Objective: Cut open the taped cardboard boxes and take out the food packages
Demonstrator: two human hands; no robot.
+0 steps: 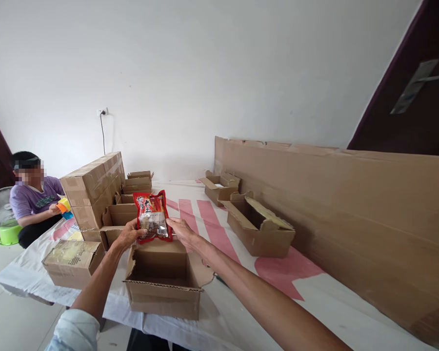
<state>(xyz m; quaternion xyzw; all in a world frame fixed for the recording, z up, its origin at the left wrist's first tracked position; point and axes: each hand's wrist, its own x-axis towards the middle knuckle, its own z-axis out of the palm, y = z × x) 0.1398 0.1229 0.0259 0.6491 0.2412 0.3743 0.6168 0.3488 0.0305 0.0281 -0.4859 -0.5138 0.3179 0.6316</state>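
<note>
Red and glossy, a snack packet [152,216] is pinched upright at its lower corners by the left hand [129,235] and right hand [182,230], just above an open cardboard box [164,280] on the white-covered table [314,297]. Stacked cartons [94,190] stand behind; a seated person [32,197] is far left.

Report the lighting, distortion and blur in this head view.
Head view: soft even daylight, faint shadows under the open brown cardboard box; wide-angle bending tilts the dark door frame; the red printed snack packet between left hand and right hand is sharp, slightly glossy.
</note>
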